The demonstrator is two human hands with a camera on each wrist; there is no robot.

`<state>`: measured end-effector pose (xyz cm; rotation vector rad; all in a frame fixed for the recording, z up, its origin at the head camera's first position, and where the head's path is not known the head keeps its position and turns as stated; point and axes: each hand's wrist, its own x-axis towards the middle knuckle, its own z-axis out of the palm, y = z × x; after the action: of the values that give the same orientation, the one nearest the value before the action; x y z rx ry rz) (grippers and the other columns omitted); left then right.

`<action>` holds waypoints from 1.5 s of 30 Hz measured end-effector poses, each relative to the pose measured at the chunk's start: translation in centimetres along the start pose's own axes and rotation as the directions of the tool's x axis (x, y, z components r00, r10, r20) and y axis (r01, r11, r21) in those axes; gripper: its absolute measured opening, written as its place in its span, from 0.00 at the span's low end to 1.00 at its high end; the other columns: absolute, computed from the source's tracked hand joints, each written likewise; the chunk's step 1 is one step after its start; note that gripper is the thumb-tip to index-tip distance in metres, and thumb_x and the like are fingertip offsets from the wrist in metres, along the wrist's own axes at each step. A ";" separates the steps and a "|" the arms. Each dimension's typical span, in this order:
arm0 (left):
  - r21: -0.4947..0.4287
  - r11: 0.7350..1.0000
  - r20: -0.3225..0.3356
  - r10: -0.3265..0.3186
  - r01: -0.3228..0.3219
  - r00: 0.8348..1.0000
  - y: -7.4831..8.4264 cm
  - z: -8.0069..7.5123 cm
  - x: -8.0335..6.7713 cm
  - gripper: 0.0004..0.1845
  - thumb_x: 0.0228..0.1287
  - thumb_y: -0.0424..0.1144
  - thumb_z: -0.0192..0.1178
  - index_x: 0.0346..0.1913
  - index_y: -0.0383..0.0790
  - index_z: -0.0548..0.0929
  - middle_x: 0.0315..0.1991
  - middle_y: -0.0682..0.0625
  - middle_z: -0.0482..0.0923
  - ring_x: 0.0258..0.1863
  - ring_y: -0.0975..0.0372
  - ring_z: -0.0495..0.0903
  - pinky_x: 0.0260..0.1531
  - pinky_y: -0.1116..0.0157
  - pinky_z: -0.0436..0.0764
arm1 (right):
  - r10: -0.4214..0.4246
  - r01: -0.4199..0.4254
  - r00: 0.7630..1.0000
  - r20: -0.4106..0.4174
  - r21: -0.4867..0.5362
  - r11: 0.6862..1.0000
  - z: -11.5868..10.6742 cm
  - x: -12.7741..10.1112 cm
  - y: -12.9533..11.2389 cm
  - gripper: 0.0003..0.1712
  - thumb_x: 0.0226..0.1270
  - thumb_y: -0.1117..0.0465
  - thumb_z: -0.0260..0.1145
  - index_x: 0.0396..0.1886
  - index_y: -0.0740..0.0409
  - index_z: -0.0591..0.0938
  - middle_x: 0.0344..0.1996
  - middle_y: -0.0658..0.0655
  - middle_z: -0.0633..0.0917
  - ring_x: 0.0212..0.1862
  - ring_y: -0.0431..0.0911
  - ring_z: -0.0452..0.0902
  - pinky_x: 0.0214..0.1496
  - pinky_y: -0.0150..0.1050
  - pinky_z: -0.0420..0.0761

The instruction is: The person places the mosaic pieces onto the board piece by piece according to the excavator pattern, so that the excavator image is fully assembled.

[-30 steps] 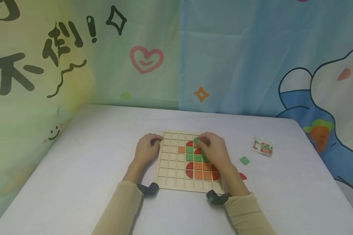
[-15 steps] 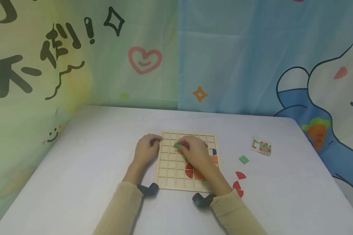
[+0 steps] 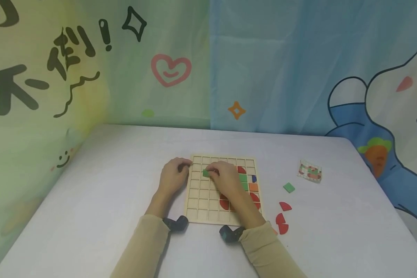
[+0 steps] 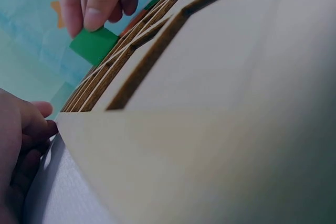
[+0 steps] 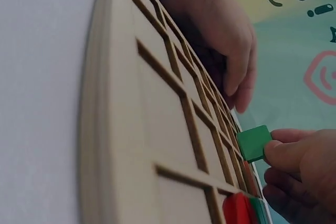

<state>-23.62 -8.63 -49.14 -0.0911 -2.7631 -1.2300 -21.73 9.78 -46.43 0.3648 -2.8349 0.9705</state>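
Note:
A wooden grid board (image 3: 201, 214) lies on the table with green, red, orange and blue pieces set in some of its squares. At its far left corner, my left hand (image 3: 174, 177) holds the edge with bent fingers. My right hand (image 3: 226, 178) is over the upper middle of the board, pinching a green square tile (image 3: 205, 173) between thumb and fingers. In the right wrist view the green tile (image 5: 254, 142) is tilted just above the grid. From the left wrist, the tile (image 4: 94, 44) shows below the right fingertips. The right hand and forearm hide part of the board.
Right of the board lie a loose green tile (image 3: 289, 187) and several red quarter-round pieces (image 3: 285, 206). Farther back is a small patterned card (image 3: 310, 172). An orange piece (image 3: 275, 231) peeks out beside the right sleeve. A printed curtain (image 3: 264, 69) stands behind the white table (image 3: 132, 154).
My right hand has moved left across the board with the green tile, from the upper right squares to the upper middle. My left hand has stayed at the board's edge.

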 end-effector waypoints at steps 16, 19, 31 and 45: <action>0.003 1.000 -0.003 0.013 -0.013 1.000 0.7 0.0 0.7 0.13 0.64 0.36 0.52 0.48 0.46 0.83 0.53 0.48 0.81 0.62 0.53 0.74 0.66 0.51 0.68 | -0.017 0.016 1.000 -0.012 -0.136 0.991 -0.4 0.1 -0.5 0.07 0.64 0.60 0.66 0.39 0.48 0.87 0.38 0.49 0.87 0.44 0.46 0.81 0.48 0.41 0.82; 0.003 1.000 -0.003 0.019 -0.019 1.000 0.8 -0.1 0.8 0.13 0.64 0.36 0.52 0.48 0.45 0.83 0.53 0.48 0.81 0.62 0.53 0.74 0.66 0.51 0.68 | -0.014 0.010 1.000 -0.025 -0.151 0.988 -0.4 0.1 -0.4 0.07 0.63 0.59 0.66 0.39 0.48 0.87 0.37 0.49 0.87 0.44 0.47 0.81 0.47 0.41 0.82; 0.019 1.000 -0.003 0.022 -0.022 1.000 1.3 -0.3 1.2 0.14 0.64 0.36 0.52 0.48 0.45 0.83 0.53 0.47 0.81 0.62 0.53 0.74 0.67 0.52 0.68 | -0.054 0.043 0.998 -0.042 -0.213 0.976 -0.5 0.2 -0.7 0.06 0.61 0.61 0.68 0.36 0.49 0.89 0.36 0.50 0.81 0.41 0.45 0.77 0.41 0.37 0.82; 0.010 1.000 0.001 -0.003 0.003 1.000 0.2 0.0 -0.1 0.14 0.63 0.36 0.52 0.49 0.44 0.83 0.53 0.46 0.81 0.62 0.53 0.74 0.66 0.51 0.68 | 0.173 -0.149 0.968 0.183 -0.138 0.979 -6.7 -1.6 2.8 0.16 0.62 0.57 0.67 0.50 0.51 0.83 0.42 0.54 0.83 0.45 0.48 0.78 0.48 0.46 0.81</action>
<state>-23.51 -8.51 -49.04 -0.0874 -2.7710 -1.2170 -20.70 16.32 -43.13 0.2293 -3.1264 0.8204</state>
